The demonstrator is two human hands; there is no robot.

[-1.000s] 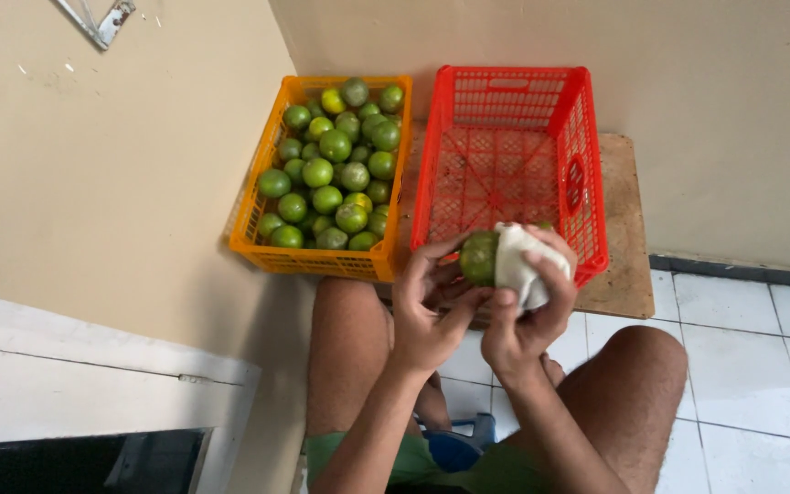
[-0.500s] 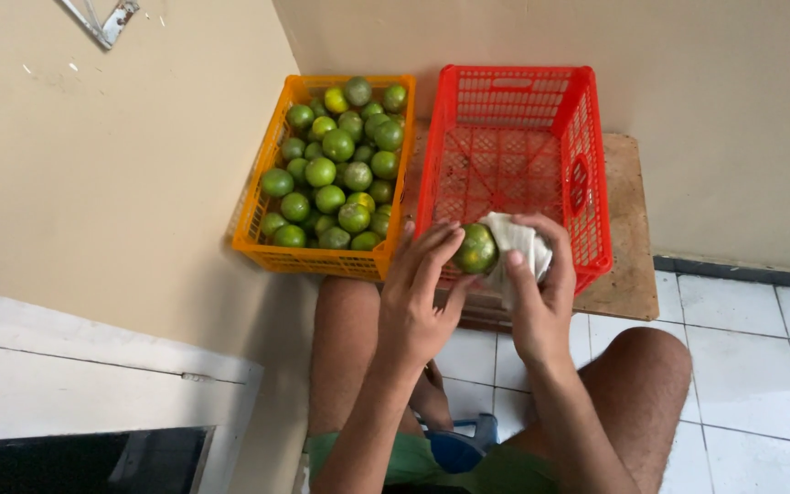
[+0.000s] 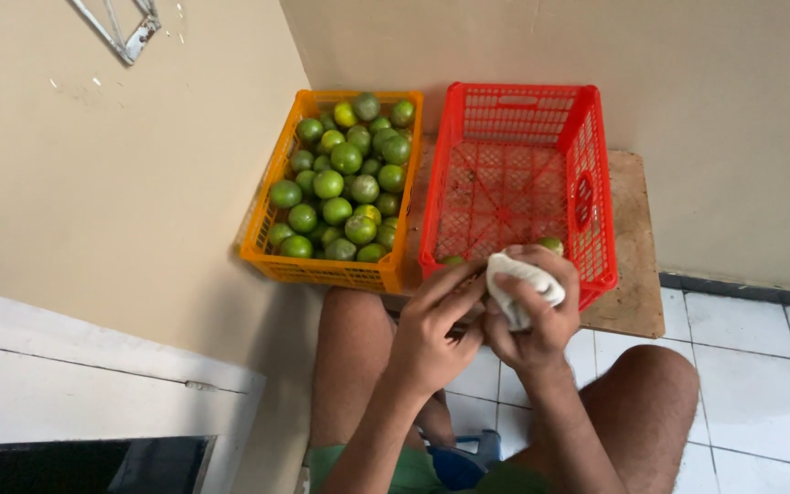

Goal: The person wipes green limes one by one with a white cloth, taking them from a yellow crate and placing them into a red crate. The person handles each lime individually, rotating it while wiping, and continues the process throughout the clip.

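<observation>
Red crate (image 3: 587, 174) mostly bare, room at 12 o'clock; orange crate (image 3: 272, 247) at 9, full of limes; right hand (image 3: 532, 316) curled round white cloth (image 3: 518, 285) over near rim; left hand (image 3: 432, 334) fingers touching cloth; lime (image 3: 551, 245) at 1.

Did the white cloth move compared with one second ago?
Yes. The white cloth in the right hand moved left along the near wall of the red crate, away from its right corner.
</observation>
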